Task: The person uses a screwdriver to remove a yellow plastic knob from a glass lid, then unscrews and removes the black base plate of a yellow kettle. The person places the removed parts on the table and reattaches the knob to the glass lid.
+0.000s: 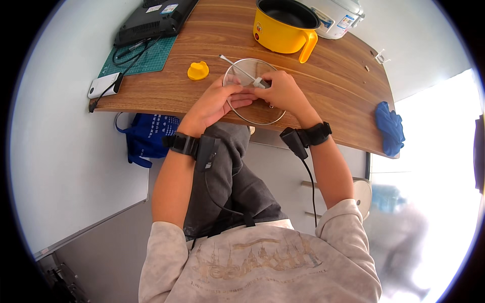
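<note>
A round clear glass lid (252, 111) with a thin metal rim is tilted above the near edge of the table. My left hand (218, 99) holds it from the left; some of its fingers show through the glass. In my right hand (284, 91) is a screwdriver (239, 67), gripped by its handle near the middle of the lid. Its metal shaft points up and left, away from me. Most of the handle is hidden by my fingers. A yellow lid knob (198, 70) lies on the table just beyond my left hand.
Farther back stand a yellow pot (280, 38) with a handle and a white appliance (337, 17). A black device (154, 25), a green cutting mat (151, 56) and a white power bank (105, 86) with a cable lie left. Blue cloth (389, 129) hangs at the right edge.
</note>
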Tool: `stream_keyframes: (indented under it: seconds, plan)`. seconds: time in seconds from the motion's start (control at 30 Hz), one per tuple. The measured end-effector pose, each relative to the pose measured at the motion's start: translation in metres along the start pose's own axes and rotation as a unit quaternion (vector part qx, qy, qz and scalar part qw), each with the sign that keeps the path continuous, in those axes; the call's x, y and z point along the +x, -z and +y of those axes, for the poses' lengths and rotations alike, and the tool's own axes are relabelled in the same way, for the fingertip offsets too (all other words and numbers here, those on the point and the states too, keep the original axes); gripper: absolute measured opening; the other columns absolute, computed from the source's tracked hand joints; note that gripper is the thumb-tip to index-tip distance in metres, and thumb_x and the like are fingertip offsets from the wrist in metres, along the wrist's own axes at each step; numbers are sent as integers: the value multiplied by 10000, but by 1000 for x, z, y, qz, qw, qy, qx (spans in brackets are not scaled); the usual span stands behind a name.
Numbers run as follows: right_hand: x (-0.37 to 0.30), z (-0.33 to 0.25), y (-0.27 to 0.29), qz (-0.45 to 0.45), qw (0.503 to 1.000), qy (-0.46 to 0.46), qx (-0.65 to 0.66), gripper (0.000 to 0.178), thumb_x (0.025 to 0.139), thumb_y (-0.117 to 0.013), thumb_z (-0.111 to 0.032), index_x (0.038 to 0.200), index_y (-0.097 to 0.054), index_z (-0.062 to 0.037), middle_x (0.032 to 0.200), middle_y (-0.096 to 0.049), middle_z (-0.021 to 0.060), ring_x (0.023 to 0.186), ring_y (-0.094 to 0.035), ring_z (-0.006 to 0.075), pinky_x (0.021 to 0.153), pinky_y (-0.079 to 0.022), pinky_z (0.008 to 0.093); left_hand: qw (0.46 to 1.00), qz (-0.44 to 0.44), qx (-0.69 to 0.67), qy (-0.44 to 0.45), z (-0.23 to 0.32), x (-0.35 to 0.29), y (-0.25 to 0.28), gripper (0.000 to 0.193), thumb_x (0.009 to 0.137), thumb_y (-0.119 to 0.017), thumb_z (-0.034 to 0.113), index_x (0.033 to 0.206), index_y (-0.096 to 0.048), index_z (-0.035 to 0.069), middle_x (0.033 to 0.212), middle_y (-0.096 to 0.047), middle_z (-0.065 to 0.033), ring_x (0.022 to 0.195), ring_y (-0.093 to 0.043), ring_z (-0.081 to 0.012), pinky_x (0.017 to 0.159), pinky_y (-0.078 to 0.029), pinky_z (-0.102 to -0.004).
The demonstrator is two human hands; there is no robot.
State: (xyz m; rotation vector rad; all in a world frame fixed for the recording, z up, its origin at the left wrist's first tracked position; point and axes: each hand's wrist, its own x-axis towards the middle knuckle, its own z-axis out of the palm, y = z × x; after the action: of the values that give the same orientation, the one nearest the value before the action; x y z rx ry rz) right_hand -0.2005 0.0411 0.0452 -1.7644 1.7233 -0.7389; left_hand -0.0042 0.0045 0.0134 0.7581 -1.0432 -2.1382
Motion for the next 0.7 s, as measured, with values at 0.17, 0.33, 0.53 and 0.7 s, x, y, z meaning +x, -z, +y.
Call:
stream_keyframes:
  seconds: [0.17,0.33,0.53,0.7]
  plan:
    - [-3,10,5,6,998,-44,54,294,778,-747,-241,824,-702,46,590,-652,129,523,-665,212,543,-522,313,1000,-15,-12,-2,1,1,1,132,1001,-501,61,1117,-471,5,1189,-638,-269,1112,-671,-328,975,-562,-373]
    - [-6,10,10,23,997,-61,42,250,776,-700,-197,800,-685,51,571,-650,110,504,-648,185,513,-515,297,1000,8,-18,-2,3,-1,-4,28,1005,-491,59,1025,-502,41,1196,-643,-282,1129,-665,-362,1012,-543,-382]
    - [-6,18,15,9,996,-76,42,244,825,-696,-195,908,-702,34,696,-681,53,598,-653,101,546,-519,245,1000,1,-8,-13,0,0,1,29,1006,-505,76,1021,-501,51,1211,-630,-293,1146,-656,-362,1011,-542,-379]
    - [-12,24,19,37,994,-88,61,248,793,-695,-220,854,-701,20,649,-681,103,580,-667,163,576,-524,294,999,29,-1,-14,0,0,-4,71,1014,-518,114,1051,-508,54,1229,-634,-269,1147,-660,-339,987,-553,-379]
